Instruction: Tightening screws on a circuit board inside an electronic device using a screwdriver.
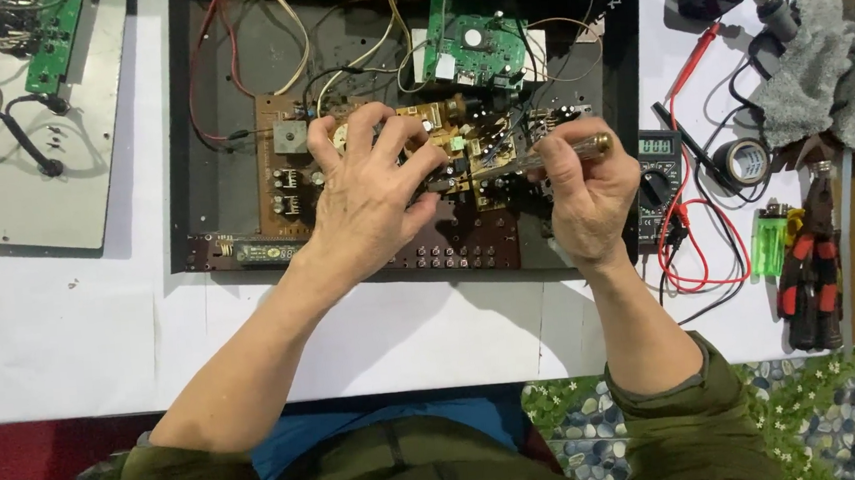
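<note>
The left hand (369, 189) was found spread, fingers curled down onto the brown circuit board (382, 163) inside the open black case (190, 136). The right hand (590, 194) was closed around a screwdriver (552, 154), its tip laid toward the board's middle. A multimeter (659, 179) was noted just beside that hand, and a green circuit board (475, 51) farther back.

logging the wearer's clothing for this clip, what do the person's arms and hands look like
Both hands, left hand and right hand, are bare: no gloves, rings or watch visible. The olive-green fabric sleeves are pushed up, leaving the forearms uncovered; the right sleeve's cuff sits bunched high on the forearm.
</note>
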